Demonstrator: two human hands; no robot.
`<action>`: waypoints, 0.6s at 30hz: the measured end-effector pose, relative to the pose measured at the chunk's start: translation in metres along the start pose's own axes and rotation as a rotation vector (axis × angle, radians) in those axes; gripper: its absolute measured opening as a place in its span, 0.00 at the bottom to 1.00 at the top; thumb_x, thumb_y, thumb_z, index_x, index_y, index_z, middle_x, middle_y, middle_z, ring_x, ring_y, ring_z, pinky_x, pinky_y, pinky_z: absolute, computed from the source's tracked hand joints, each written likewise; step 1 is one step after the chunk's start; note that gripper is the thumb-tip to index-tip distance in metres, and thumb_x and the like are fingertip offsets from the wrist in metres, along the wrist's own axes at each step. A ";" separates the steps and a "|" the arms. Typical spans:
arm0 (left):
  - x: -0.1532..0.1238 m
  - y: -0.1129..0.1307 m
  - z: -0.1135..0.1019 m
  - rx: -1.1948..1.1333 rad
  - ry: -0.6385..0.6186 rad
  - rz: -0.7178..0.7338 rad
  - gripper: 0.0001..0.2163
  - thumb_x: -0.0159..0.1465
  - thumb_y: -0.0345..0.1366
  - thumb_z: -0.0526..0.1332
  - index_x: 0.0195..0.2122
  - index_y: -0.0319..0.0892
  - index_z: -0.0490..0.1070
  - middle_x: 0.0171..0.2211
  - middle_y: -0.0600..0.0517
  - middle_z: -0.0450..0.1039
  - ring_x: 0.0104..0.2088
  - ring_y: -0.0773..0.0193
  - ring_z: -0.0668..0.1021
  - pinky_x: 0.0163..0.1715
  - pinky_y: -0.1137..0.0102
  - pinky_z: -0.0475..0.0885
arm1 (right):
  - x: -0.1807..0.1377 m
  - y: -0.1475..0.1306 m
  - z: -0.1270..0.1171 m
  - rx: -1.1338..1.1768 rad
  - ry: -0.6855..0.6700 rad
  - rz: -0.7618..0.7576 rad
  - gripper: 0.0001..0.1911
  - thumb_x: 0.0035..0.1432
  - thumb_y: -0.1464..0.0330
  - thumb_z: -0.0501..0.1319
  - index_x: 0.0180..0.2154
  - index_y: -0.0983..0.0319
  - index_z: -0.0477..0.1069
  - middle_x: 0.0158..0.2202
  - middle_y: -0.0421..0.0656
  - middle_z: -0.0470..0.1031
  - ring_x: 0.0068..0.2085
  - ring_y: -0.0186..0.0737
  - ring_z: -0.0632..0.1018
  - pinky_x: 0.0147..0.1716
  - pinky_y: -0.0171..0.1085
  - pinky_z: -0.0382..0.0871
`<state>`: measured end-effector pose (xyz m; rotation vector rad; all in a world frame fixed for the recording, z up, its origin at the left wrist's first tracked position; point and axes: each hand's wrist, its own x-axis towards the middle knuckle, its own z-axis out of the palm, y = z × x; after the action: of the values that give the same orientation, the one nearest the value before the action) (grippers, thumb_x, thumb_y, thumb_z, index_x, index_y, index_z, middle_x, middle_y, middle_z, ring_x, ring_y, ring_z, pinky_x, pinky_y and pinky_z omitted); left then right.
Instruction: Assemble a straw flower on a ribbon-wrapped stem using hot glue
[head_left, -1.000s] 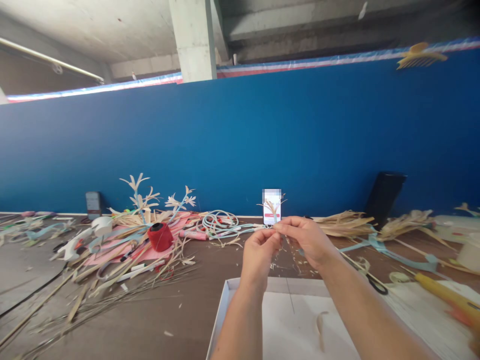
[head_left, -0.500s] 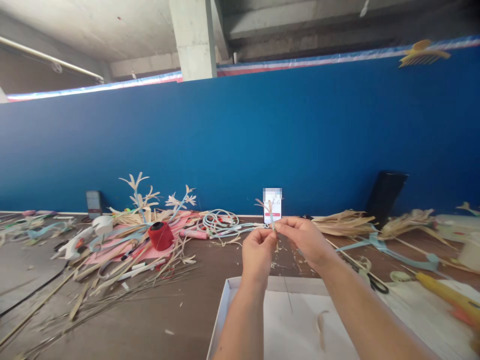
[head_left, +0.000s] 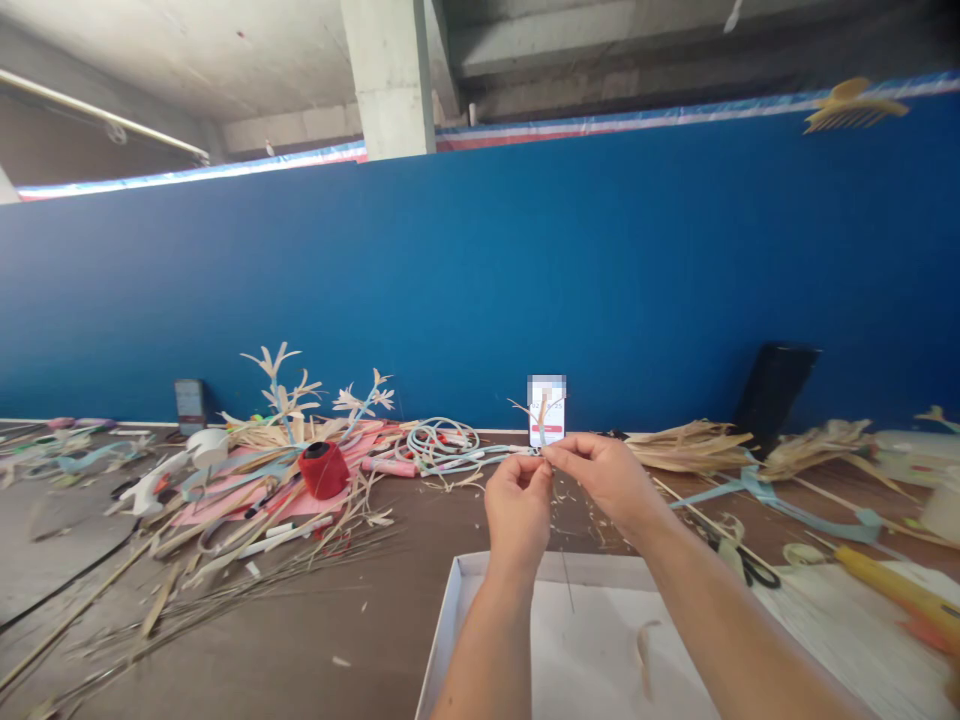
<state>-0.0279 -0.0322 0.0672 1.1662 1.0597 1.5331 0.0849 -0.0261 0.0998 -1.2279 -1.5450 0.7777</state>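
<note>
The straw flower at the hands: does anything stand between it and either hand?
Nothing visible does. The right hand and left hand meet with their fingertips at the base of the straw flower. The lit phone stands behind the flower, not between.

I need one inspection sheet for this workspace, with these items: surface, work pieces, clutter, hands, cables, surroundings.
Surface: brown table, scraps strewn over it; white tray beneath the forearms.
Work pieces: small dried-leaf flower held upright, overlapping a lit phone in view.
Clutter: red spool among strips and pens at left; dried leaves and yellow tool at right.
Hands: right hand pinches the flower's stem; left hand is pinched just below, its exact hold unclear.
Cables: coiled pale cord left of the phone; black cord at far left.
Surroundings: blue partition, concrete pillar, yellow comb-like piece at upper right.
</note>
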 end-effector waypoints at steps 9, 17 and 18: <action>-0.001 0.001 0.002 0.061 0.036 0.042 0.08 0.53 0.39 0.60 0.27 0.38 0.70 0.23 0.53 0.70 0.22 0.70 0.68 0.22 0.76 0.61 | 0.001 0.002 0.000 -0.045 0.010 -0.022 0.13 0.48 0.62 0.58 0.31 0.64 0.76 0.27 0.42 0.76 0.32 0.41 0.73 0.32 0.36 0.63; -0.002 0.000 0.002 0.106 0.045 0.076 0.08 0.54 0.39 0.59 0.27 0.39 0.69 0.22 0.53 0.70 0.22 0.70 0.68 0.24 0.75 0.62 | 0.001 -0.001 -0.001 -0.059 0.002 -0.042 0.15 0.50 0.62 0.58 0.35 0.63 0.76 0.30 0.43 0.76 0.34 0.42 0.74 0.36 0.37 0.64; -0.002 0.000 0.002 0.111 0.047 0.081 0.08 0.54 0.39 0.59 0.27 0.39 0.69 0.22 0.53 0.70 0.22 0.70 0.68 0.24 0.75 0.62 | 0.001 0.000 -0.001 -0.056 0.003 -0.043 0.15 0.50 0.62 0.58 0.35 0.63 0.76 0.30 0.43 0.76 0.35 0.42 0.74 0.36 0.37 0.64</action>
<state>-0.0258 -0.0342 0.0671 1.2676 1.1533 1.5882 0.0854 -0.0255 0.1006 -1.2324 -1.5955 0.7088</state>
